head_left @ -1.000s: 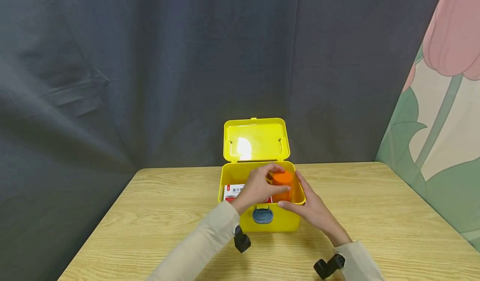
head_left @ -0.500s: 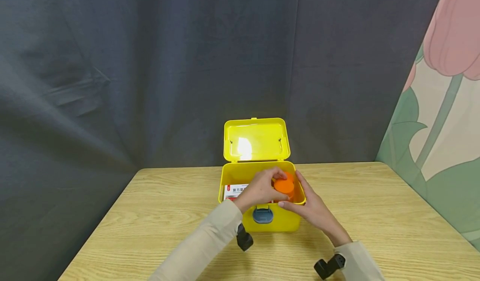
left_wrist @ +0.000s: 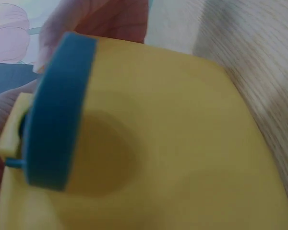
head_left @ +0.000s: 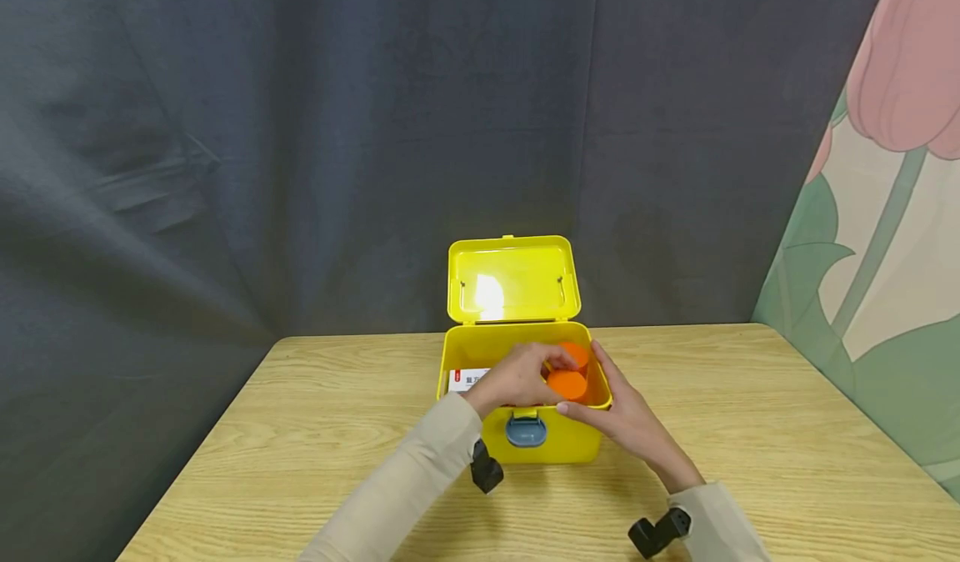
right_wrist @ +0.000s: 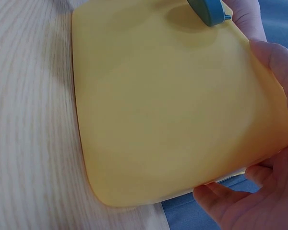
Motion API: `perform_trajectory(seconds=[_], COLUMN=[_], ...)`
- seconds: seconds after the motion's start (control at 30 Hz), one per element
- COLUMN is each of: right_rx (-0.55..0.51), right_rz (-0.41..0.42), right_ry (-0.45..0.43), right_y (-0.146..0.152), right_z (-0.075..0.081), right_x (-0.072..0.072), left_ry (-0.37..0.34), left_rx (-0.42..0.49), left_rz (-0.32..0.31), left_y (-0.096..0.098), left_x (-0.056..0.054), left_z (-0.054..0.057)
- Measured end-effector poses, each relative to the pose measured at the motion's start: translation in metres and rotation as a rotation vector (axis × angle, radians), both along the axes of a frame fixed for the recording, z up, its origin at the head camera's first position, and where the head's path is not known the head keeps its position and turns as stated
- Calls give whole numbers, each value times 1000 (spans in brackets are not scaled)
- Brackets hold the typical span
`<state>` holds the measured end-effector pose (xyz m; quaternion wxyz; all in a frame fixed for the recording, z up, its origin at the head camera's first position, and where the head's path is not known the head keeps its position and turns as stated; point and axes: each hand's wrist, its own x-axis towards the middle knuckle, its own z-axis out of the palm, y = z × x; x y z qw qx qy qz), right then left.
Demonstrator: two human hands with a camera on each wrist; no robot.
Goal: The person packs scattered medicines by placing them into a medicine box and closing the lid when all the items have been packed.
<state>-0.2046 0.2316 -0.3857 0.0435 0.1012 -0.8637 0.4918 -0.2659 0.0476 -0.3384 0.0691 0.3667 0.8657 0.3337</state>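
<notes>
A yellow lidded box (head_left: pixel 540 445) stands on the table with its lid (head_left: pixel 517 262) raised. My left hand (head_left: pixel 517 377) reaches inside over the front rim, its fingers and thumb curled round a front orange cylindrical bottle (head_left: pixel 567 386). Only the round top of that bottle shows. Another orange bottle (head_left: pixel 577 354) stands right behind it, partly covered by the fingers. My right hand (head_left: pixel 633 424) grips the box's right front corner, thumb on the front rim and fingers along the right side. In the right wrist view, those fingers (right_wrist: pixel 221 196) touch the yellow wall.
A white carton (head_left: pixel 467 380) with red print sits inside at the left, partly behind the left hand. A blue-grey latch (head_left: pixel 526 431) hangs on the box front. The wooden table (head_left: pixel 300 445) ends at a dark curtain (head_left: pixel 412 145).
My left hand has lowered the front orange bottle into the box, toward the front, uncovering the orange bottle behind it. My right hand has stayed on the box corner.
</notes>
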Motion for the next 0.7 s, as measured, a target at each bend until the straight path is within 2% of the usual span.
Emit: perform_trajectory(seconds=[0.2, 0.43, 0.7], right_rx=[-1, 6, 23], right_rz=[10, 3, -14], right_ry=[13, 5, -16], right_y=[-1, -1, 0], right_z=[1, 2, 5], right_x=[1, 3, 4], left_ry=[4, 1, -43], left_rx=[-31, -41, -15], left_rz=[-10, -17, 7], left_y=[2, 3, 0], left_x=[-2, -1, 1], left_z=[-4, -2, -4])
